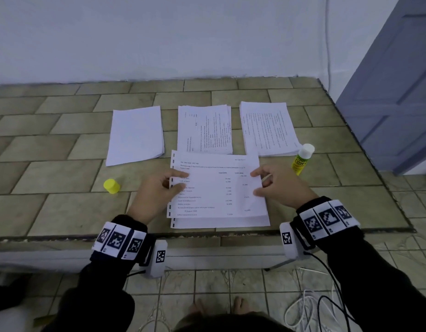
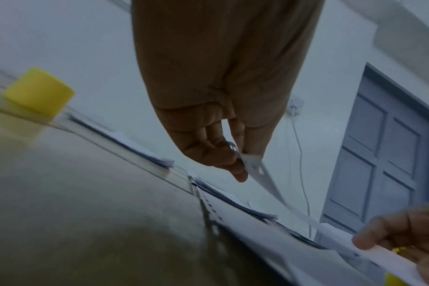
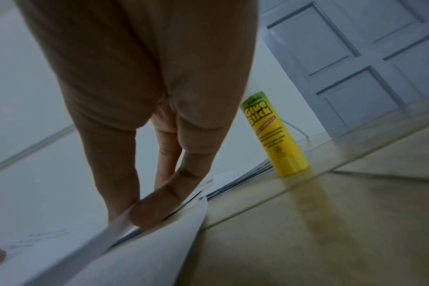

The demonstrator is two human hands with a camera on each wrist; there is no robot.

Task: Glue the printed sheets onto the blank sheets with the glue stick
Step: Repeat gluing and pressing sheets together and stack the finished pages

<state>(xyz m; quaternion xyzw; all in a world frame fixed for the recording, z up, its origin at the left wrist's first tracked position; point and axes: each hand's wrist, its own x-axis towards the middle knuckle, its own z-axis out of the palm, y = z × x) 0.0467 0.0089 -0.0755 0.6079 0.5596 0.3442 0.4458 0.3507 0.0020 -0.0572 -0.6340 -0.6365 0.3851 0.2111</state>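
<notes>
1. Grip: left hand [image 1: 154,190] pinches the left short edge of the printed sheet [image 1: 216,188], thumb on top; the left wrist view confirms the edge caught between thumb and fingers [image 2: 233,168]. Right hand [image 1: 279,185] pinches the right short edge the same way, and the right wrist view shows the paper nipped between its fingertips [image 3: 147,212].
2. Sheet position: held between both hands, just above the blank sheet [image 1: 221,222] lying on the tiled table [image 1: 63,144]. Whether any part already touches, I can't tell.
3. Key relation: long axis of both sheets runs left-right, so each hand has one short end. The printed sheet sits slightly toward the far side of the blank one; a strip of the blank sheet shows along the near edge and the punched left margin pokes out below.
4. Judgement: the next move looks like a lowering and alignment, with a small shift toward the body needed to square the edges. Risk: skew if one hand drops first.
5. Glue stick [image 1: 302,159] stands upright, cap off, just right of the right hand, so that hand is nearer. Yellow cap [image 1: 111,186] sits left of the left hand.
6. Far side: blank stack [image 1: 135,135] at left, two printed stacks [image 1: 204,129] to its right.
</notes>
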